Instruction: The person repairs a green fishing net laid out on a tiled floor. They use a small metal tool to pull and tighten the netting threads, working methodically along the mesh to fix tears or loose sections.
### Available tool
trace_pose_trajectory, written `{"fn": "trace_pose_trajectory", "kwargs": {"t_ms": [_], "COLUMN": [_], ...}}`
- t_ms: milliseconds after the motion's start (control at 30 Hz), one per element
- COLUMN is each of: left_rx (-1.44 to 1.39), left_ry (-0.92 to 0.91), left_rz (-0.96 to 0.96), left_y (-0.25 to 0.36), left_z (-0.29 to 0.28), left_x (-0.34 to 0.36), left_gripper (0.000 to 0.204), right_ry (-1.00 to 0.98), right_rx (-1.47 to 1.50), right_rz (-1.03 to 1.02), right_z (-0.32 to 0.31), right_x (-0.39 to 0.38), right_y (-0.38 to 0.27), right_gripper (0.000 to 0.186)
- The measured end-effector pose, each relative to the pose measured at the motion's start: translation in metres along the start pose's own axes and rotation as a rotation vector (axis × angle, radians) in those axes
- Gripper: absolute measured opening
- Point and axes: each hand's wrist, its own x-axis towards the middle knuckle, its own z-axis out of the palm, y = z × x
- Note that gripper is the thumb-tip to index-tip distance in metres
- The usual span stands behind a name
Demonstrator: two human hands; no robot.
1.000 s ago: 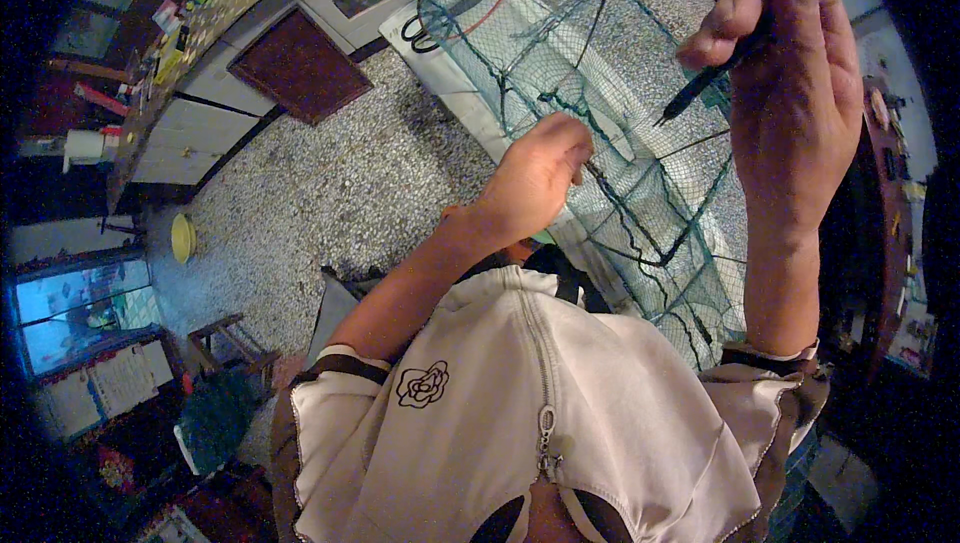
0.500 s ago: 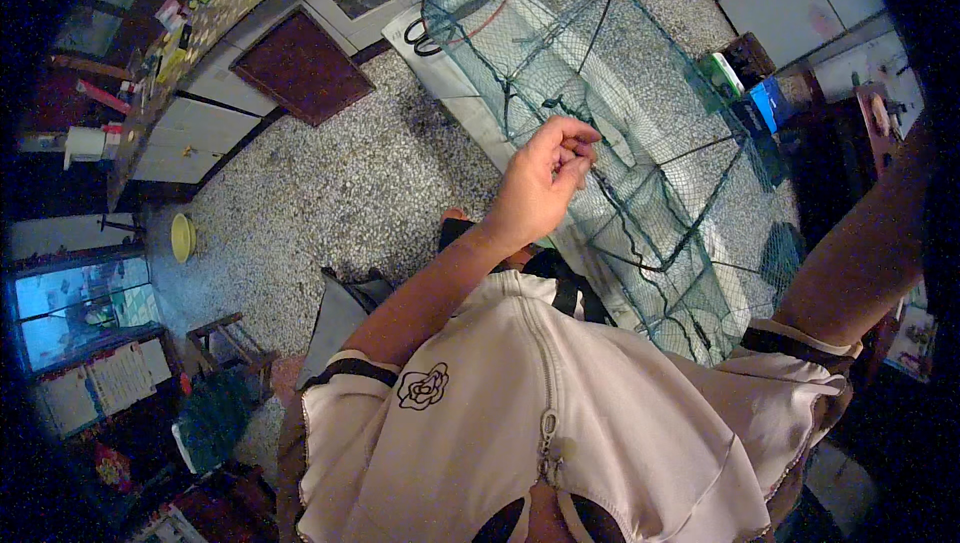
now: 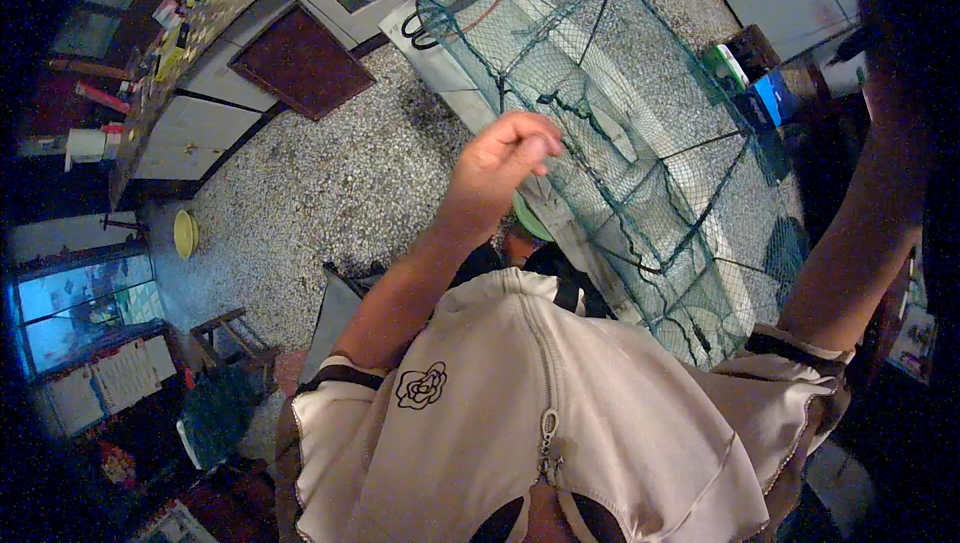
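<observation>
Over speckled floor (image 3: 300, 183), near green net (image 3: 630, 178): reaching with left grip (image 3: 499, 155) curled narrow; shifted leftward since half-second ago; can't tell right grip's state.

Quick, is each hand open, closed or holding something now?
Left hand: curled closed at the green netting; whether it holds any, unclear.
Right hand: out of view, cannot be told.

Left of the left grip (image 3: 505, 155), open room stretches above the speckled floor (image 3: 310, 173); rightward, the green mesh net (image 3: 690, 198) bars the way, dark cords crossing it; scissors (image 3: 424, 41) obstruct the table's (image 3: 440, 71) far end.
</observation>
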Motion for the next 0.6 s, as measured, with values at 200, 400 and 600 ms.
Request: {"fn": "trace_pose_trajectory", "kwargs": {"t_ms": [200,400,600], "left_rx": [-0.515,-0.596,-0.541], "left_ry": [0.071,0.109,0.104], "left_rz": [-0.197,-0.23,-0.226], "left_y": [-0.012,-0.019,-0.03], "left_z": [-0.009,-0.001,0.004], "left_x": [-0.011,-0.014,-0.018], "left_gripper": [0.011,0.01,0.01], "right_ry": [-0.826,-0.784,-0.762], "right_rx": [-0.767,-0.859,-0.846], "right_rz": [-0.166,0.055,0.028], "right_z": [0.026,0.016,0.024], "right_x": [-0.031,-0.074,-0.082], "right_y": [0.05,0.104,0.117], "right_gripper": [0.011,0.011,0.011]}}
